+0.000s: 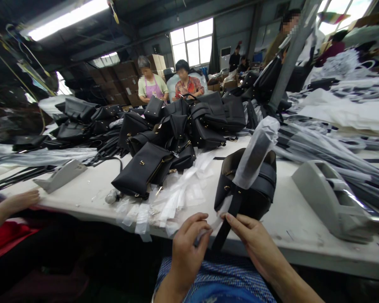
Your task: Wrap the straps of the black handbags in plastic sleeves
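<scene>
A black bag stands at the table's front edge, its top open. White translucent wrapping covers a strap that arches up over it. A black strap end hangs from the bag past the table edge. My left hand pinches a strip of thin white wrapping, left of the strap. My right hand has thumb and forefinger closed at the black strap, where the white strip meets it. The two hands are a short way apart, in front of the bag.
Black bags are piled at the table's middle, with loose white strips before them. A grey tape dispenser stands at right, another at left. Wrapped straps lie at right. Another person's hand is at far left; people work behind.
</scene>
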Action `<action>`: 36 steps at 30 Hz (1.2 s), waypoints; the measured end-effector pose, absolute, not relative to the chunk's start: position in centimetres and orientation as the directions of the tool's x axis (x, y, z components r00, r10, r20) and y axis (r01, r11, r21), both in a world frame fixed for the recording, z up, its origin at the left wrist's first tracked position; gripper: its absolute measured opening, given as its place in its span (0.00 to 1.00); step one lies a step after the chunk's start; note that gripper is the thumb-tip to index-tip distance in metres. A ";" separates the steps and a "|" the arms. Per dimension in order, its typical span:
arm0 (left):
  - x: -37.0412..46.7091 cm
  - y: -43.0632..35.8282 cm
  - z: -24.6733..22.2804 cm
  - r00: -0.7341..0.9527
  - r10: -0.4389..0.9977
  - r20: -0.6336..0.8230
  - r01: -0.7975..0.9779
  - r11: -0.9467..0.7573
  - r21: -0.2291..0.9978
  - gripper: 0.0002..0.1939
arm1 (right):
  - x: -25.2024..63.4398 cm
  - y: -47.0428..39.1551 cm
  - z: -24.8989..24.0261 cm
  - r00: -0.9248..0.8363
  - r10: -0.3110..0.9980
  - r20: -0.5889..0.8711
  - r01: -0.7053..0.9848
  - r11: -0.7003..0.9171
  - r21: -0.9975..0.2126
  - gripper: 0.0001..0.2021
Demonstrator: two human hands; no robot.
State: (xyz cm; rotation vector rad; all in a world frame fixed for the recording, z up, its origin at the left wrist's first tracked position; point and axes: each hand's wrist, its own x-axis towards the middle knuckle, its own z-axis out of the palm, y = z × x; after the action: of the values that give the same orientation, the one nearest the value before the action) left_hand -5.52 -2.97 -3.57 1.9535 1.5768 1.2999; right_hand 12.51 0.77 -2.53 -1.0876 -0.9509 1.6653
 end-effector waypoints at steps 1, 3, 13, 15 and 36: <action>-5.7 -3.4 -4.0 0.048 0.875 0.482 0.638 -0.398 0.659 0.08 | 12.4 0.8 -2.8 -0.179 0.953 -0.244 -0.281 -0.287 -0.916 0.18; -6.4 -4.3 -5.0 0.211 0.849 0.485 0.661 -0.490 0.569 0.11 | 12.3 0.8 -3.4 -0.138 0.961 -0.239 -0.274 -0.268 -0.924 0.18; -5.1 -0.4 -3.4 -0.023 0.999 0.029 0.131 -0.025 0.991 0.20 | 12.4 0.9 -4.1 -0.128 0.977 -0.172 -0.009 -0.175 -0.985 0.19; -3.7 0.7 -2.8 -0.013 1.000 0.024 0.019 -0.024 1.000 0.17 | 12.5 1.0 -3.8 -0.138 0.978 -0.153 0.014 -0.152 -0.988 0.19; -7.2 -3.1 -4.2 -0.047 0.977 -0.209 0.147 0.214 0.966 0.08 | 11.8 1.5 -2.7 -0.008 0.985 -0.175 -0.406 -0.163 -0.899 0.16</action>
State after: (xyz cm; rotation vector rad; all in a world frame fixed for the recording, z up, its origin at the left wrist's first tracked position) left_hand -7.17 -3.05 -4.17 1.1410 1.4364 0.9951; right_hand 11.83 1.50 -2.68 -1.0255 -0.7877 1.4811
